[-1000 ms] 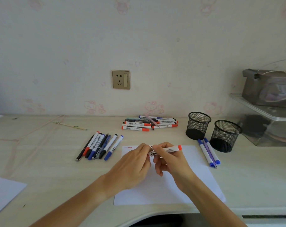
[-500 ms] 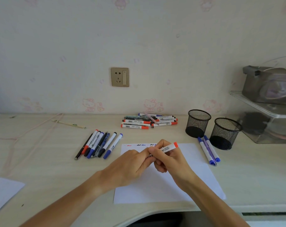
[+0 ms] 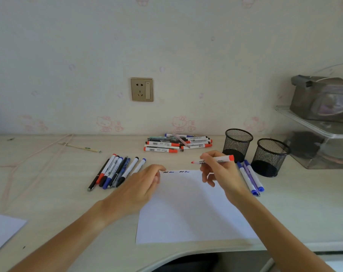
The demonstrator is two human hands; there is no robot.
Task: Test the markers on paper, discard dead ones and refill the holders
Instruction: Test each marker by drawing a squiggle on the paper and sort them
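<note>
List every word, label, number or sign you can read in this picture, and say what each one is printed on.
None can be read.
Red marker in the right hand: printed label, too blurred.
Marker pile by the wall: barcode labels and print, too small.
Markers in the left row: barrel print, blurred.
Paper: only wavy test scribbles, no words.

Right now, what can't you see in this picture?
- Cap of the red marker: maybe inside the left hand, head view, curled fingers hide it.
- Marker label print: too small.
- Bag on the shelf: cut off by the right edge.
</note>
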